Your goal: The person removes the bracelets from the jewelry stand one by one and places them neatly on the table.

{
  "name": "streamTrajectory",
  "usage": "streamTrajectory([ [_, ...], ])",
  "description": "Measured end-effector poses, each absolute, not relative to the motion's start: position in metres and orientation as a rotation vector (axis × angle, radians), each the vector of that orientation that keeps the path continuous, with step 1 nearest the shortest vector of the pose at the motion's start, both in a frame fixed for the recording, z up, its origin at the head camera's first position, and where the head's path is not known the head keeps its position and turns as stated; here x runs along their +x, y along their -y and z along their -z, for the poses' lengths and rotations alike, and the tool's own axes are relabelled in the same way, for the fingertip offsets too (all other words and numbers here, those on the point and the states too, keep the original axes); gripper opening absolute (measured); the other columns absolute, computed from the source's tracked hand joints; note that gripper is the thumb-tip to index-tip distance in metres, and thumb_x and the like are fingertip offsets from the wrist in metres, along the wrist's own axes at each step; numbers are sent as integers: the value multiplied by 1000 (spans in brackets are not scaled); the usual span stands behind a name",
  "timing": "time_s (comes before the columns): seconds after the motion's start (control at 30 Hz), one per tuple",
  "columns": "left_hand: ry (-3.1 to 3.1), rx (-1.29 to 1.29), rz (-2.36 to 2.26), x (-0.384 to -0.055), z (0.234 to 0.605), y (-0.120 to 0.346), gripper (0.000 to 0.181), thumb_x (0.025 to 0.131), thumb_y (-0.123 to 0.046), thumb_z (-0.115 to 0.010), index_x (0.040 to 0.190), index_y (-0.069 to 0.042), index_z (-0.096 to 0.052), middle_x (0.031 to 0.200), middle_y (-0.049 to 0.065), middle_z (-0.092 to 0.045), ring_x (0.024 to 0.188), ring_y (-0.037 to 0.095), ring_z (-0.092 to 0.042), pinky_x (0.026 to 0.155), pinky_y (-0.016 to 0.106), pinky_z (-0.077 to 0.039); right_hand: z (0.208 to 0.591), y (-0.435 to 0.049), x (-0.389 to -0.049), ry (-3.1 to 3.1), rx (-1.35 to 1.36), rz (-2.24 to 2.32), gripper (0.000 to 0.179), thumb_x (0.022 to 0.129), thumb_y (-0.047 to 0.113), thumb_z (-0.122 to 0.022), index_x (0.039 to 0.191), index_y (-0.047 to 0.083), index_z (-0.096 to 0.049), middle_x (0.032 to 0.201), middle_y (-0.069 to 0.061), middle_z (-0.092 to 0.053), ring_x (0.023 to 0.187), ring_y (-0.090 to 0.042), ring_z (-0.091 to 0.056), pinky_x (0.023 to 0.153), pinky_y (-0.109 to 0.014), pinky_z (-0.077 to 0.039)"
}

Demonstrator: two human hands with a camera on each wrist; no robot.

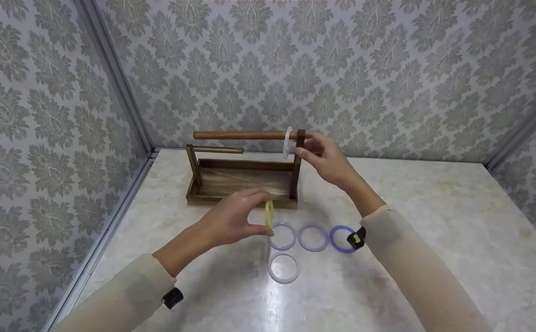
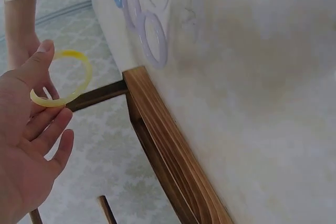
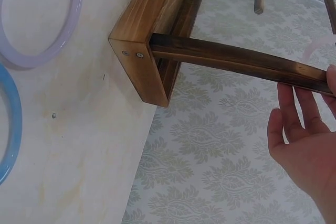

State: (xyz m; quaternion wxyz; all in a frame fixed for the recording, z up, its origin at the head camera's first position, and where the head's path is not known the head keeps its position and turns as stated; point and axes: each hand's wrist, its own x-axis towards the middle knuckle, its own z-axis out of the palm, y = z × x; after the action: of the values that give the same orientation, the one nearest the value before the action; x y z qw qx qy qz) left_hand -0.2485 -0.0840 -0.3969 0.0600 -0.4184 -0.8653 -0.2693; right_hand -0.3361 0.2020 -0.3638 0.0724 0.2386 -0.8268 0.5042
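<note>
My left hand (image 1: 231,219) pinches a yellow bangle (image 1: 269,216) between thumb and fingers, holding it upright in front of the wooden stand. In the left wrist view the yellow bangle (image 2: 88,74) shows as a full ring, its edge at the thumb and fingertips. At the stand's right post (image 1: 296,177), my right hand (image 1: 330,159) grips the upper end, thumb in front and fingers behind. A white bangle (image 1: 287,144) hangs on the long upper bar (image 1: 244,135), close beside that post. The right wrist view shows fingertips (image 3: 286,90) against the post (image 3: 226,62).
A shorter bar (image 1: 219,150) juts from the stand's left post over the wooden tray base (image 1: 240,201). On the marbled table lie a blue bangle (image 1: 332,244), a purple bangle (image 1: 313,250) and two pale bangles, one (image 1: 284,281) nearer me. Patterned walls (image 1: 268,69) enclose the back and sides.
</note>
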Motion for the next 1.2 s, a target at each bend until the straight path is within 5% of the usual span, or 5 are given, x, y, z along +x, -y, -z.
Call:
streamTrajectory([
  [0.33,2451,-1354,977,-238,400,52,71,83,-38,-93,142,-10,-65,136,2,-68,128,17,-64,107,35,-52,365,-203,-336,2462,732,-1498,42,107,25,-68,144,8,-62,118,-14,-72,105,-29,-69,91,-44,-53],
  [1.2,2632,-1410,1195,-200,483,-12,70,81,-47,-93,136,-10,-70,134,-3,-71,126,9,-64,110,25,-46,364,-202,-338,2456,744,-1538,38,107,26,-68,143,13,-64,118,-15,-73,104,-27,-70,90,-40,-53],
])
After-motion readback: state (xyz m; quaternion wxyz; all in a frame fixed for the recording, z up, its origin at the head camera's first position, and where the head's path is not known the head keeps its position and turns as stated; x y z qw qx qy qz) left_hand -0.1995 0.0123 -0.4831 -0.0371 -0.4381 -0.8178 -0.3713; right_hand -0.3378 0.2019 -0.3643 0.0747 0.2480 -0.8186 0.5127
